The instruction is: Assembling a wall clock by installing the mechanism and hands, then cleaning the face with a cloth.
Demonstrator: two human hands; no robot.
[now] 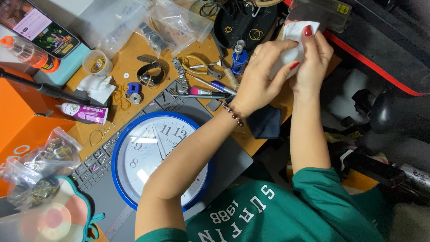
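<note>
We look down on a crowded wooden workbench (pixel 134 62) partly covered by a grey work mat (pixel 224 163). A round wall clock (pixel 154 157) with a blue rim lies face up on the mat, and we place everything else from it.

Up and to the right of the clock, past the bench edge, our left hand (pixel 260 78) and right hand (pixel 313 60) meet, both closed around a small white cloth (pixel 293 38).

Just above the clock lie pliers (pixel 201 67), tweezers and a blue bottle (pixel 239 58). To the clock's upper left sit a small tube of glue (pixel 85 113), a crumpled white tissue (pixel 96 87) and a little cup (pixel 96 62). An orange box (pixel 22 121) stands at the clock's far left, with clear bags (pixel 40 168) below it.
</note>
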